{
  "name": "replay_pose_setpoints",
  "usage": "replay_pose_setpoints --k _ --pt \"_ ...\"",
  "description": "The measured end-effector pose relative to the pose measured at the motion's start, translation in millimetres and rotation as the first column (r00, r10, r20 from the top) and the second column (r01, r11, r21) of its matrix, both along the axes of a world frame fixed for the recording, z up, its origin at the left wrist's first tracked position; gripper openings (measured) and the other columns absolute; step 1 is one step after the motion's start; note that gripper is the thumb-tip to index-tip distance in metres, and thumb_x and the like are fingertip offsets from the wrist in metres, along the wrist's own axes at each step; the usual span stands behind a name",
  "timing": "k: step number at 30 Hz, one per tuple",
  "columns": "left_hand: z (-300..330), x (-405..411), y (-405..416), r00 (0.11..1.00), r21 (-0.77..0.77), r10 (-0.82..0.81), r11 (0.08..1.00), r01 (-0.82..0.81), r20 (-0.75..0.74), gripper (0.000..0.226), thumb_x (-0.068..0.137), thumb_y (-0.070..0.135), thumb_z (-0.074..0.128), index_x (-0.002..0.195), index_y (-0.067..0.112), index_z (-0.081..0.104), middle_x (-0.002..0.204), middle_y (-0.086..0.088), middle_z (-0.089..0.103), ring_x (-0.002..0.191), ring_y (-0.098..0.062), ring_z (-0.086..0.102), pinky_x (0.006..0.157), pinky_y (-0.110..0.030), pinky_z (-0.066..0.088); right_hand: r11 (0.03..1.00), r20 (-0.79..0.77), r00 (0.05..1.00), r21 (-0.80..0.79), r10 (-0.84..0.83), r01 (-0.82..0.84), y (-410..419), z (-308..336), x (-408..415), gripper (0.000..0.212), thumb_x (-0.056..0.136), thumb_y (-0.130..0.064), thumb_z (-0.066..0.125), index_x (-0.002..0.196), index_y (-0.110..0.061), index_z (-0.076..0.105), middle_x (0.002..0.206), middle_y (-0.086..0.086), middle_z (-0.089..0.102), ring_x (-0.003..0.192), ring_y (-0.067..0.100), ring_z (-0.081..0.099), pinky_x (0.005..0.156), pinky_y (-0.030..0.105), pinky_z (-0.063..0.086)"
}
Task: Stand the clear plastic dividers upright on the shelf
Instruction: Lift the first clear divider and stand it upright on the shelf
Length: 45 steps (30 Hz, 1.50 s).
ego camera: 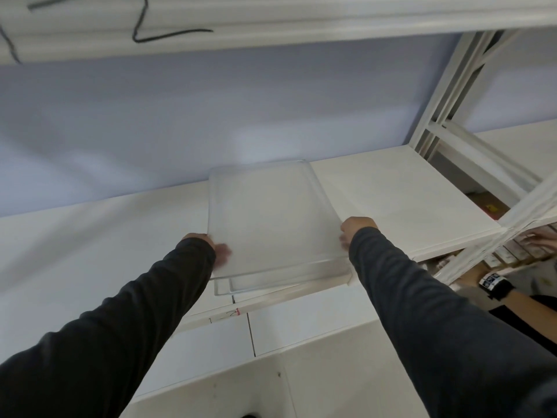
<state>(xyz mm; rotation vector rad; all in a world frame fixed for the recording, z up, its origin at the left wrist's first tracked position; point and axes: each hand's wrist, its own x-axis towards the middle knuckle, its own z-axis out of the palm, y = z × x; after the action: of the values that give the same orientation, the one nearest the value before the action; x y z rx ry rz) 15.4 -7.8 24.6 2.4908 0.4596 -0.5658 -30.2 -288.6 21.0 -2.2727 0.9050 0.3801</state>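
Observation:
A clear plastic divider is tilted up off the white shelf, its far edge raised toward the pale wall. My left hand grips its left edge, fingers showing through the plastic. On the opposite edge my right hand holds it. Beneath its near edge lie more clear dividers flat in a stack on the shelf, with an upturned clear lip along the front.
An upper shelf with a dark cable runs overhead. White shelf uprights stand to the right. Another person's arm with a black wristband reaches in at the lower right, near boxes on a lower level.

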Motion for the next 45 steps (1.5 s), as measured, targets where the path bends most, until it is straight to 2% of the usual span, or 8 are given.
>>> replay_pose_setpoints --k 3,11,15,19,22,32,36,45 --pt "-6 1 15 0.997 -0.073 -0.072 0.995 0.070 -0.025 0.025 0.074 0.032 0.059 0.087 0.011 0.062 0.092 -0.013 0.070 0.090 -0.029 0.067 0.088 -0.034 0.052 0.951 -0.113 0.978 -0.236 0.176 -0.198 12 13 -8 0.033 0.097 -0.026 0.043 0.109 -0.005 0.066 0.104 0.012 0.066 0.083 0.025 0.051 0.074 0.024 0.039" --pt "-5 -18 54 0.988 -0.347 0.153 0.927 -0.140 0.008 0.053 0.084 0.020 0.066 0.130 0.006 0.045 0.101 -0.012 0.056 0.062 -0.019 0.054 0.063 -0.022 0.054 0.926 -0.141 0.953 -0.237 0.267 -0.295 49 31 -21 0.049 0.103 -0.034 0.028 0.131 -0.002 0.051 0.137 0.015 0.053 0.123 0.030 0.051 0.101 0.031 0.038" --pt "0 -38 80 0.964 -0.451 0.265 0.861 -0.236 0.000 0.057 0.084 0.019 0.066 0.133 -0.001 0.043 0.103 -0.016 0.054 0.080 -0.025 0.058 0.091 -0.035 0.050 0.909 -0.112 0.943 -0.253 0.313 -0.332 72 31 -32 0.056 0.100 -0.043 0.029 0.122 -0.003 0.060 0.122 0.015 0.062 0.109 0.030 0.057 0.092 0.031 0.041" --pt "7 -61 112 0.939 -0.502 0.342 0.808 -0.308 -0.026 0.057 0.081 0.016 0.069 0.132 0.007 0.045 0.103 -0.016 0.058 0.073 -0.027 0.060 0.077 -0.037 0.054 0.949 0.108 0.994 0.311 0.023 -0.056 94 29 -29 0.029 0.102 -0.028 0.035 0.110 -0.012 0.058 0.088 0.005 0.073 0.107 0.029 0.059 0.085 0.026 0.050" --pt "10 -78 136 0.907 -0.550 0.420 0.757 -0.353 -0.005 0.055 0.079 0.014 0.071 0.128 0.009 0.049 0.095 -0.018 0.060 0.064 -0.024 0.059 0.073 -0.033 0.052 0.620 0.117 0.932 0.774 -0.342 0.131 108 22 -22 0.012 0.099 -0.006 0.040 0.096 -0.017 0.044 0.037 -0.007 0.061 0.111 0.023 0.063 0.053 0.020 0.058" --pt "31 -117 209 0.787 -0.776 0.616 0.477 -0.414 -0.041 0.054 0.072 0.001 0.076 0.121 0.008 0.055 0.093 -0.018 0.068 0.055 -0.021 0.066 0.044 -0.022 0.053 0.621 0.047 0.976 0.778 -0.214 0.099 179 21 -18 0.025 0.101 -0.006 0.035 0.109 0.005 0.056 0.094 0.011 0.074 0.030 0.015 0.060 0.032 0.020 0.048" --pt "42 -127 234 0.766 -0.834 0.641 0.389 -0.390 -0.059 0.047 0.089 -0.003 0.053 0.131 0.016 0.043 0.072 -0.012 0.074 0.055 -0.019 0.072 0.057 -0.031 0.059 0.614 0.115 0.974 0.789 -0.195 0.030 207 21 -16 0.035 0.098 -0.005 0.040 0.133 -0.008 0.043 0.039 -0.006 0.062 0.038 0.009 0.064 0.040 0.021 0.053" --pt "82 -155 298 0.797 -0.920 0.604 0.309 -0.242 -0.007 0.068 0.091 -0.010 0.043 0.143 0.031 0.025 0.097 -0.025 0.069 0.083 -0.031 0.072 0.081 -0.045 0.056 0.592 -0.054 0.957 0.775 -0.286 0.221 305 -4 -4 0.022 0.094 -0.003 0.042 0.078 0.000 0.057 0.035 0.012 0.056 0.022 0.018 0.051 0.033 0.019 0.044"
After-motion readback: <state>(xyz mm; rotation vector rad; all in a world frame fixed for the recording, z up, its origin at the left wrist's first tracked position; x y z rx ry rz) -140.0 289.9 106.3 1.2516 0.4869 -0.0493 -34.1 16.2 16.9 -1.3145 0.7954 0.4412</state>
